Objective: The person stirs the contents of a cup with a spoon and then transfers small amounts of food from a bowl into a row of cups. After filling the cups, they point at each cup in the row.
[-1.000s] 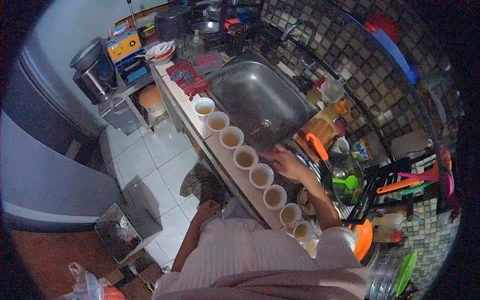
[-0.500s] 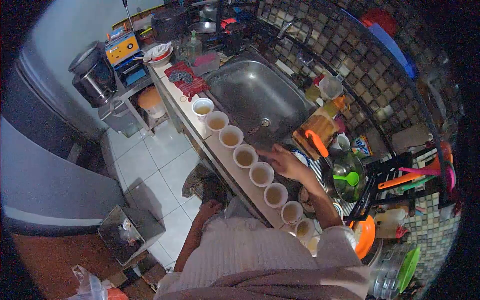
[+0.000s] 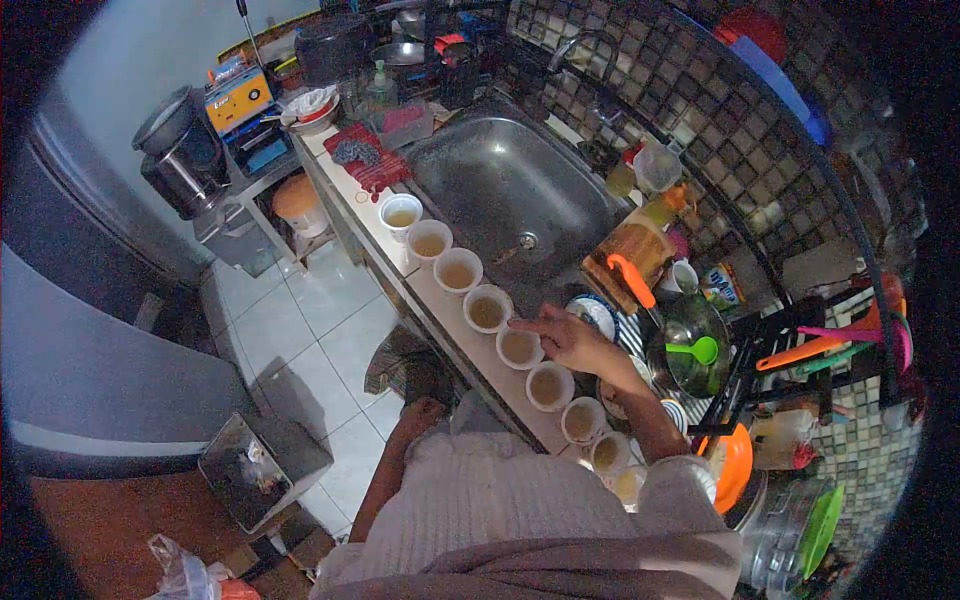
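Note:
A row of several translucent plastic cups runs along the narrow counter ledge, each partly filled with a pale brownish liquid. My right hand (image 3: 578, 345) hovers at the sink side of the row, index finger stretched out, holding nothing. Its fingertip is over the gap between one cup (image 3: 488, 309) and the neighbouring cup (image 3: 519, 347), close to their rims. At the far end of the row stands a white cup (image 3: 401, 213). My left hand (image 3: 424, 413) hangs low beside my body, away from the cups, its fingers dark and indistinct.
A steel sink (image 3: 470, 190) lies beyond the cups, with a red cloth (image 3: 372, 175) at its left corner. Right of my arm are an orange-handled utensil (image 3: 632, 282), a metal bowl holding a green ladle (image 3: 703, 349), and an orange plate (image 3: 735, 470). A bin (image 3: 265, 470) stands on the floor.
My right hand has moved slightly nearer to me along the row, its pointing finger now over the cups' edge. The view has shifted a little; the cups stand as before.

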A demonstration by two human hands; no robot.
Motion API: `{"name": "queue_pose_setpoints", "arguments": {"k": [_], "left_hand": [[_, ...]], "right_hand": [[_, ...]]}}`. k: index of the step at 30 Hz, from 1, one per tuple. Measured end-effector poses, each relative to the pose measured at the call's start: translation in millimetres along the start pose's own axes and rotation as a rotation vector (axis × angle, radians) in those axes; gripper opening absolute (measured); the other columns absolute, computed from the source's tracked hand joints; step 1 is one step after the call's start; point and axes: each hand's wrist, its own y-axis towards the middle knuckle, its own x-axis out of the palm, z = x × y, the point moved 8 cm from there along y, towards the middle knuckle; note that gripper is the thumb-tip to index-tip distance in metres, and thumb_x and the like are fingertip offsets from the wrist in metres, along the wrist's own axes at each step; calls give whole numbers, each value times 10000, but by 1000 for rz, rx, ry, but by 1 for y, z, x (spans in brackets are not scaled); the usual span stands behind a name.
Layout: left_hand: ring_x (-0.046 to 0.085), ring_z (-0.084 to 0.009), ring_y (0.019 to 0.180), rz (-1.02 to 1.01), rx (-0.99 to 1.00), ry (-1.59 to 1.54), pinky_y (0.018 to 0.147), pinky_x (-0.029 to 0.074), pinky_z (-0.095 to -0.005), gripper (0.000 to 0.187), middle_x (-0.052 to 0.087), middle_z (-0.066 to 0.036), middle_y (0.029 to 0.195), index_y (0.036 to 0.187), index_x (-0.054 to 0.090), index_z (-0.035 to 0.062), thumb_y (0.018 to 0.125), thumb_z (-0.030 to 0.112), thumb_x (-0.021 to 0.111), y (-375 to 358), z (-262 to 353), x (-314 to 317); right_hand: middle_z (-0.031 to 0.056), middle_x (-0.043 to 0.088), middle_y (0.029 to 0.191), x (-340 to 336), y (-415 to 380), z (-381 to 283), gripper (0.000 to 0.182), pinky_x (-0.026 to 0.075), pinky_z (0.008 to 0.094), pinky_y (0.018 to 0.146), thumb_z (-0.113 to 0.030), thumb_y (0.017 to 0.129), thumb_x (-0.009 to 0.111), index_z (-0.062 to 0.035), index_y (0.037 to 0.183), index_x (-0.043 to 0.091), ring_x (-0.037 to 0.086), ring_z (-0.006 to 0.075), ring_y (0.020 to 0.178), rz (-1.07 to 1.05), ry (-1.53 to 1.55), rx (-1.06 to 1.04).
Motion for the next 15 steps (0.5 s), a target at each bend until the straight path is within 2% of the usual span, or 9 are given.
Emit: {"name": "queue_pose_setpoints", "arguments": {"k": [3,6,9,13,15], "left_hand": [[577,-146,706,-2,53,-19,621,466,-276,343,610,-83,819,943,569,22,790,328,550,-1,1,1],[574,-141,675,9,40,76,616,465,-282,363,613,-77,805,934,569,20,789,352,546,6,-15,-1],[579,-151,669,13,-37,106,618,464,-284,377,614,-75,795,932,566,15,789,364,544,-13,30,-4],[581,-153,673,-9,-103,108,619,460,-283,370,614,-71,793,929,569,16,792,359,542,-1,-2,0],[579,-153,687,42,-65,45,627,458,-279,349,610,-76,799,919,567,17,794,342,546,0,-7,-3]], "right_hand": [[142,430,777,-6,1,-1,413,409,372,658,-21,727,454,-150,1113,523,488,285,721,82,-82,-82],[143,424,758,-9,7,-3,410,397,367,647,-26,732,466,-139,1123,515,470,285,696,36,-112,-100],[140,423,752,-17,13,-8,394,387,364,650,-31,743,469,-126,1122,517,454,280,690,47,-80,-120],[136,414,757,-12,21,11,415,379,365,647,-25,746,464,-129,1147,494,438,277,694,-1,-77,-41],[139,479,1107,-4,26,25,399,398,422,830,-100,760,471,-169,1153,460,487,352,920,-158,-171,148]]}}
